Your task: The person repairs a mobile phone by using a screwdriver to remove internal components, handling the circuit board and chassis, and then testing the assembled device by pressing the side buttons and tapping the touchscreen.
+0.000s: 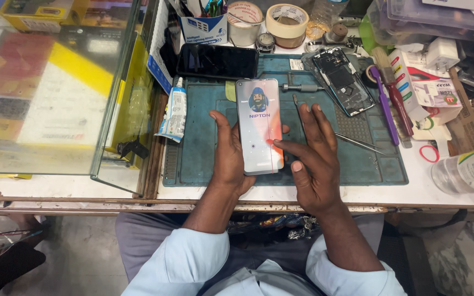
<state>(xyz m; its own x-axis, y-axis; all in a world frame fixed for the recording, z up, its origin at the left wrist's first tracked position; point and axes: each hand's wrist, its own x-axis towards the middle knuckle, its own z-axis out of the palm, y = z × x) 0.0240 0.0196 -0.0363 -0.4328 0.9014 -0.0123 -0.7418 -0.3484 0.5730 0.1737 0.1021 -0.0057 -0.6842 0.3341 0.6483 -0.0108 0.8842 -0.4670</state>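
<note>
A cluttered repair bench is filling the view, teal mat at its middle. On it, the lit phone is sitting cradled in the left hand, fingers curling round its left edge. The right hand is holding nothing, thumb pressing the screen low down. Thin, glassy, likely slippery and fragile: best taken by the side edges. A white tube is lying left; tape rolls are standing behind; red-and-white boxes are sitting right.

White worktop with worn wooden front edge, glass display case at left, marble floor below
</note>
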